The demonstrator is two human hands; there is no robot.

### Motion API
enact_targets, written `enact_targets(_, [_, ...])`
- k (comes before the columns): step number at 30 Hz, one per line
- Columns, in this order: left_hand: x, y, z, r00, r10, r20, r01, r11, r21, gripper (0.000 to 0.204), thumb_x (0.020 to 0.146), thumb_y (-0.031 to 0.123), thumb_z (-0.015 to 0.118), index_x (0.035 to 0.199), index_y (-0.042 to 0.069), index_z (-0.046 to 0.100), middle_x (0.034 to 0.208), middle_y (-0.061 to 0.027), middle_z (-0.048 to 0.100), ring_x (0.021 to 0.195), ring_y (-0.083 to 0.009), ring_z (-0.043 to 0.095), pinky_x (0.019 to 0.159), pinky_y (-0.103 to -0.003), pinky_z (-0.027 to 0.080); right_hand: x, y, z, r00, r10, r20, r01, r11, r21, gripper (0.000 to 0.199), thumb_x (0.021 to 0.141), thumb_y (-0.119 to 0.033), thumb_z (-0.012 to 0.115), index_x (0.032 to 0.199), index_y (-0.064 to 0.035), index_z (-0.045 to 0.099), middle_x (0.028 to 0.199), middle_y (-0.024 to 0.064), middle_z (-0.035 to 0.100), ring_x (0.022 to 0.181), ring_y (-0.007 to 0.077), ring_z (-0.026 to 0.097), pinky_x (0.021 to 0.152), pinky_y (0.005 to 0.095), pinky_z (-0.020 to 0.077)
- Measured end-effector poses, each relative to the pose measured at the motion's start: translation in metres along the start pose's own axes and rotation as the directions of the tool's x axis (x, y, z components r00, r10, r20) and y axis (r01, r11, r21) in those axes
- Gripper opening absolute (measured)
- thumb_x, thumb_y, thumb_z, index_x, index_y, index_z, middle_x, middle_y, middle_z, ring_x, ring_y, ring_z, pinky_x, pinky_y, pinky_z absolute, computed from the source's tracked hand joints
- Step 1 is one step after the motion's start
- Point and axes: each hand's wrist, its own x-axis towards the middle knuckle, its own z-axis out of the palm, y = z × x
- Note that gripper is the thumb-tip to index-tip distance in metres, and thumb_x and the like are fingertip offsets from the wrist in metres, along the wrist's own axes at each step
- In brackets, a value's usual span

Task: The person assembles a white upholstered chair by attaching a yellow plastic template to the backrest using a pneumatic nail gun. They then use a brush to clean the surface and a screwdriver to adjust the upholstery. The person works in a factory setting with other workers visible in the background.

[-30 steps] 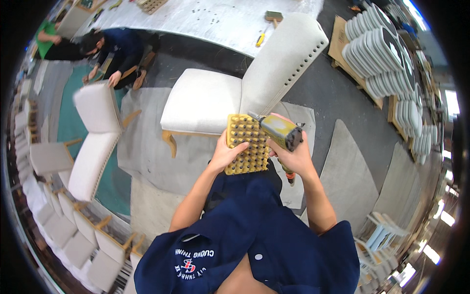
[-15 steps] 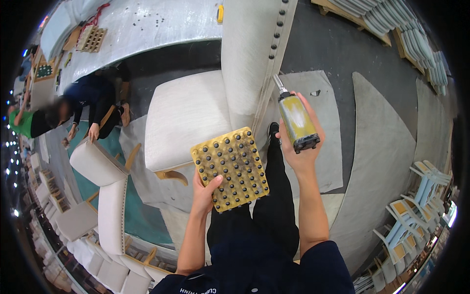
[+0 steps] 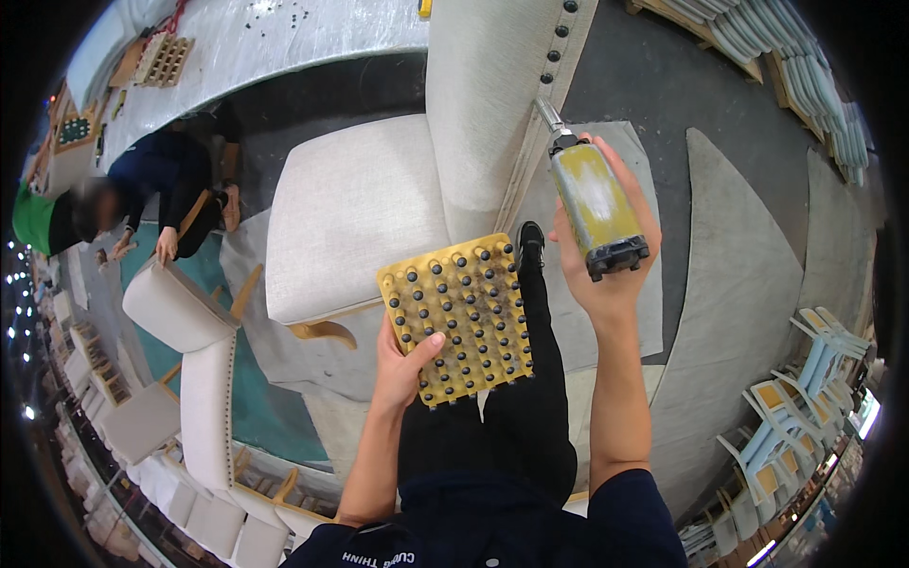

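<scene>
Beside the chair (image 3: 473,123), the right hand (image 3: 606,275) has raised the gripped tool (image 3: 592,199) closer; the left hand (image 3: 402,364) still clasps the tray (image 3: 459,317).

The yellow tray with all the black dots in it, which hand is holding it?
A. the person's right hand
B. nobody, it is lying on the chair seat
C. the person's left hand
C: the left hand grips the yellow tray with its thumb on top, while the right hand holds a yellow tool.
</scene>
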Motion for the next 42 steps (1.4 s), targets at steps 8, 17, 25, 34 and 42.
enact_targets(8, [0.0,-0.007,-0.007,1.0,0.013,0.021,-0.012,0.999,-0.047,0.059,0.087,0.007,0.077,0.137,0.002,0.046,0.123,-0.0115,0.064,0.11,-0.0182,0.065,0.095,-0.035,0.054,0.003,-0.002,-0.011,0.996,-0.085,0.033,0.089,0.987,-0.131,0.065,0.075,0.011,0.067,0.138,0.0013,0.059,0.13,0.0149,0.069,0.112,0.0199,0.068,0.091,0.0302,0.056])
enact_targets(17, [0.0,-0.012,-0.013,1.0,0.021,0.009,-0.021,0.998,-0.064,0.06,0.087,0.007,0.076,0.138,0.001,0.045,0.124,-0.0117,0.064,0.11,-0.0173,0.065,0.095,-0.034,0.054,0.013,-0.005,-0.028,0.987,-0.121,0.105,0.135,0.981,-0.14,0.066,0.071,0.008,0.069,0.136,0.0006,0.061,0.129,0.0154,0.069,0.115,0.0235,0.068,0.102,0.0347,0.0497])
enact_targets(25, [-0.001,-0.01,-0.008,0.999,0.031,0.019,-0.03,0.996,-0.081,0.062,0.087,0.007,0.078,0.139,0.0,0.045,0.125,-0.0117,0.064,0.111,-0.0176,0.065,0.096,-0.035,0.054,0.023,-0.012,-0.037,0.978,-0.134,0.162,0.167,0.964,-0.206,0.066,0.07,0.009,0.069,0.135,0.0005,0.062,0.129,0.0166,0.069,0.116,0.0251,0.068,0.102,0.0349,0.0495])
enact_targets(34, [0.0,-0.019,-0.007,0.999,0.028,-0.024,-0.03,0.995,-0.097,0.063,0.087,0.009,0.078,0.139,0.0,0.045,0.124,-0.0118,0.064,0.111,-0.0172,0.065,0.096,-0.035,0.054,0.017,-0.029,-0.039,0.976,0.045,0.214,0.01,0.968,-0.249,0.069,0.07,0.009,0.069,0.138,-0.0016,0.061,0.124,0.0176,0.07,0.106,0.0221,0.072,0.099,0.0323,0.0508])
enact_targets(42, [-0.005,0.001,0.001,0.99,0.141,-0.023,-0.142,0.989,-0.043,0.062,0.086,0.008,0.08,0.137,-0.002,0.047,0.121,-0.011,0.066,0.109,-0.016,0.065,0.094,-0.033,0.054,-0.032,-0.048,-0.06,0.925,0.302,0.229,-0.303,0.952,-0.03,0.066,0.075,0.013,0.066,0.139,-0.0006,0.059,0.123,0.0149,0.068,0.092,0.0164,0.068,0.074,0.0297,0.0592])
